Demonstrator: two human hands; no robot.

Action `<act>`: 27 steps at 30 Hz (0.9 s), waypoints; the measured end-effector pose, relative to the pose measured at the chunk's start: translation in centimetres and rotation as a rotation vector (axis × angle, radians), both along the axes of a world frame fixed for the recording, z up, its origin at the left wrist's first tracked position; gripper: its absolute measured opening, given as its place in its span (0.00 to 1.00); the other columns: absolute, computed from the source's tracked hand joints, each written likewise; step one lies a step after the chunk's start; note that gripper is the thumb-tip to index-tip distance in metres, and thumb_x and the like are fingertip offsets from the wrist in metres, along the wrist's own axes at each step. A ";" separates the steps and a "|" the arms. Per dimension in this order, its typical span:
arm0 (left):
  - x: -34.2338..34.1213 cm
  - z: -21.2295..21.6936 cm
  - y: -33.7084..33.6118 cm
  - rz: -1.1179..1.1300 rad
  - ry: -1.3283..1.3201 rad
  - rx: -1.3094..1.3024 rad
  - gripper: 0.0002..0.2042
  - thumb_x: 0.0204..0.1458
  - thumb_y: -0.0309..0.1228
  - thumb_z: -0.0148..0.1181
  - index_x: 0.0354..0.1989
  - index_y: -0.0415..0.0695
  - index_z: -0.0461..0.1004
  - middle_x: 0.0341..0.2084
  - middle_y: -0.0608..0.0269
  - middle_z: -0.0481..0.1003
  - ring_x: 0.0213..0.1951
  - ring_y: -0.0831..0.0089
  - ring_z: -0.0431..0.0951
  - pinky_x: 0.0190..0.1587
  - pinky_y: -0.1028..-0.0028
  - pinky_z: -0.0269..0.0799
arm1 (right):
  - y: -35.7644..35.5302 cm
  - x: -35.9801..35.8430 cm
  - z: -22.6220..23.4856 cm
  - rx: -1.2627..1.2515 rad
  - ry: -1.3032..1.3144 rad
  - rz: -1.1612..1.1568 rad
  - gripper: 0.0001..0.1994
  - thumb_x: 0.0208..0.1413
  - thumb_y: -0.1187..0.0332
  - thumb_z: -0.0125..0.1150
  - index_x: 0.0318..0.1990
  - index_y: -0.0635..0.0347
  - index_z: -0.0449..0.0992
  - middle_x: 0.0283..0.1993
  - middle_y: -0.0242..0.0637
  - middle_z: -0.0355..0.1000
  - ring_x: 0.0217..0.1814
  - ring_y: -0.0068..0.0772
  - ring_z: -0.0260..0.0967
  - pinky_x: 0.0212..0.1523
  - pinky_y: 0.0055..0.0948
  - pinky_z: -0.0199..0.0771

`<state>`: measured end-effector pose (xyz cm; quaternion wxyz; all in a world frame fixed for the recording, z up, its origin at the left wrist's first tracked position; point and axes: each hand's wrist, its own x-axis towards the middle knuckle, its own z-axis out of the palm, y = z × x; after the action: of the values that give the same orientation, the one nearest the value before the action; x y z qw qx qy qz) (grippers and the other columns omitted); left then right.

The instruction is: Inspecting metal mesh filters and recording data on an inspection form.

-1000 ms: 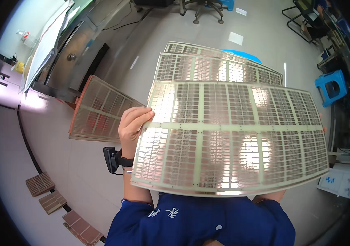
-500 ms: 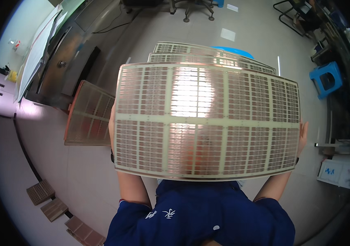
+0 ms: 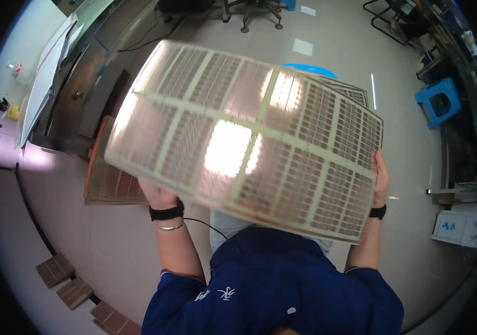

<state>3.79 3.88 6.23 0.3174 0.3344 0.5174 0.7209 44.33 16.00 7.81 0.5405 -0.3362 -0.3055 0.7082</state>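
A large circuit board panel, copper-coloured with pale green bars and rows of small repeated patterns, is held up in front of me. It slants, its left end raised and its right end lower. My left hand grips it near the lower left edge, the fingers mostly hidden behind it. On the right edge, my right hand is closed around the side, fingertips against the rim. Behind the panel, the corner of another similar panel shows at the upper right; most of it is covered.
A blue stool top peeks out beyond the panels. To the left, a stack of reddish-edged panels stands beside a dark cabinet. Another blue stool and a white box are at the right. Several board stacks lie lower left.
The held panel has swung clockwise and shifted left, its left end rising. My left hand and wrist have come into fuller view. The panels behind it are now mostly covered.
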 end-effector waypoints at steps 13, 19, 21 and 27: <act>10.4 -0.5 3.7 -0.320 -0.702 0.063 0.27 0.55 0.26 0.48 0.62 0.43 0.47 0.55 0.54 0.61 0.55 0.66 0.64 0.57 0.66 0.63 | -2.5 -5.4 -2.2 0.011 0.070 -0.002 0.17 0.61 0.65 0.43 0.53 0.67 0.62 0.52 0.41 0.66 0.53 0.34 0.64 0.52 0.37 0.67; 7.1 -0.8 3.3 -0.373 -0.688 -0.024 0.26 0.53 0.26 0.51 0.61 0.40 0.51 0.52 0.56 0.64 0.52 0.69 0.67 0.54 0.69 0.65 | 0.0 -1.1 -1.1 -0.023 -0.077 -0.067 0.20 0.62 0.63 0.39 0.56 0.70 0.61 0.41 0.45 0.71 0.41 0.30 0.71 0.42 0.25 0.73; 7.0 -1.1 3.5 -0.361 -0.694 -0.046 0.26 0.52 0.25 0.51 0.60 0.39 0.52 0.50 0.55 0.65 0.50 0.69 0.69 0.51 0.70 0.67 | 0.2 0.6 -2.5 0.037 -0.227 0.175 0.21 0.62 0.63 0.36 0.56 0.70 0.61 0.38 0.47 0.72 0.34 0.25 0.72 0.34 0.19 0.73; 6.7 -2.0 3.4 -0.394 -0.765 -0.088 0.23 0.51 0.24 0.52 0.57 0.38 0.57 0.45 0.56 0.69 0.46 0.70 0.72 0.48 0.71 0.70 | -0.5 -2.1 -1.1 -0.025 -0.375 0.076 0.21 0.60 0.63 0.44 0.54 0.73 0.63 0.45 0.44 0.71 0.39 0.25 0.71 0.39 0.20 0.70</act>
<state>10.54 7.27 4.28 0.6319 0.1215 0.3191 0.6958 42.26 15.52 6.68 0.4427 -0.4574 -0.4046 0.6566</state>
